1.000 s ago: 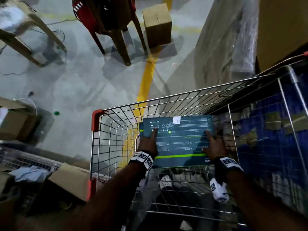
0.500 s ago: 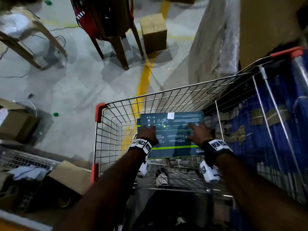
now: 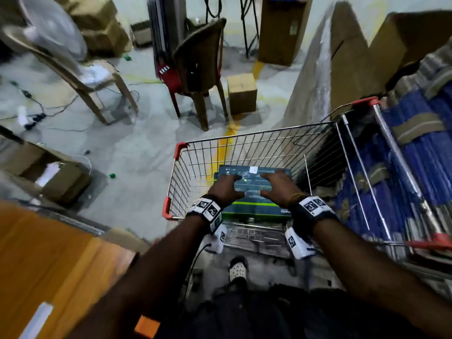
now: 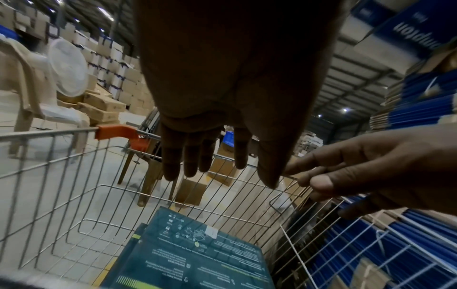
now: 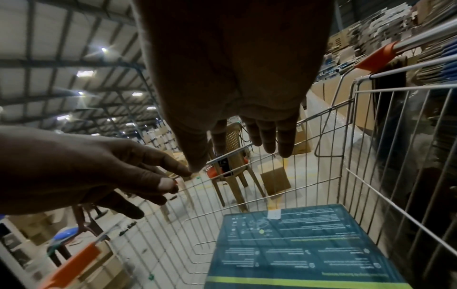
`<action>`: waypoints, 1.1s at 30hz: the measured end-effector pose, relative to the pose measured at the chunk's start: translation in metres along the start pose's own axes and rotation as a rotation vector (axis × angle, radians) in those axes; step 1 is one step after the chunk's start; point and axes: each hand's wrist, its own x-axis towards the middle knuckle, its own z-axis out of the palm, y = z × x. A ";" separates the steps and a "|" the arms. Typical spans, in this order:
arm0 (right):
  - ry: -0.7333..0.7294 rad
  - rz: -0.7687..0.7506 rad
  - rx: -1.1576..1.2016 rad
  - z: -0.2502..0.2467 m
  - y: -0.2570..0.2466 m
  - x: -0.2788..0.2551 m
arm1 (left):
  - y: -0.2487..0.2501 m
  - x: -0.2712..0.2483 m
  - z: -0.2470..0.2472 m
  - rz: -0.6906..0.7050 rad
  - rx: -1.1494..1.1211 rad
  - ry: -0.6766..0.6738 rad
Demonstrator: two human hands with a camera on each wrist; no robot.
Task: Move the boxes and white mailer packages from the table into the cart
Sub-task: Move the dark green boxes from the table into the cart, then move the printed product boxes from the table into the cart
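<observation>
Your hands have come off the teal box since a second ago. Your left hand (image 3: 226, 189) and right hand (image 3: 278, 188) hover over it, fingers spread and loose, holding nothing. The teal box (image 3: 254, 209) lies flat in the wire cart (image 3: 244, 148), near right side. Cardboard box (image 3: 242, 92) on the floor beyond.

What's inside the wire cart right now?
One dark teal printed box lies flat inside the wire cart, both hands above it, apart. The left wrist view hints at another edge beneath it. What lies under the box is hidden.
</observation>
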 end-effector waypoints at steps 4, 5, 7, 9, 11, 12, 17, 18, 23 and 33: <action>0.069 -0.060 0.044 0.005 -0.018 -0.056 | 0.008 -0.069 0.003 0.034 -0.055 0.162; 0.092 -0.081 0.051 0.008 -0.023 -0.072 | 0.008 -0.090 0.005 0.041 -0.071 0.197; 0.115 -0.122 0.076 0.014 -0.032 -0.095 | 0.008 -0.122 0.010 0.038 -0.100 0.245; 0.102 -0.165 0.097 0.024 -0.042 -0.114 | 0.007 -0.151 0.016 0.018 -0.137 0.284; 0.089 -0.191 0.128 0.034 -0.053 -0.133 | 0.004 -0.176 0.023 -0.004 -0.171 0.314; 0.098 -0.201 0.144 0.039 -0.060 -0.141 | 0.001 -0.189 0.025 -0.014 -0.183 0.332; 0.099 -0.329 0.186 0.063 -0.101 -0.173 | -0.026 -0.258 0.029 -0.051 -0.180 0.480; 0.096 -0.333 0.198 0.065 -0.104 -0.176 | -0.029 -0.269 0.031 -0.040 -0.175 0.494; 0.020 -0.469 0.189 0.089 -0.157 -0.209 | -0.074 -0.346 0.029 -0.140 -0.171 0.595; -0.120 -0.807 0.202 0.141 -0.299 -0.277 | -0.154 -0.489 0.002 -0.355 -0.296 0.857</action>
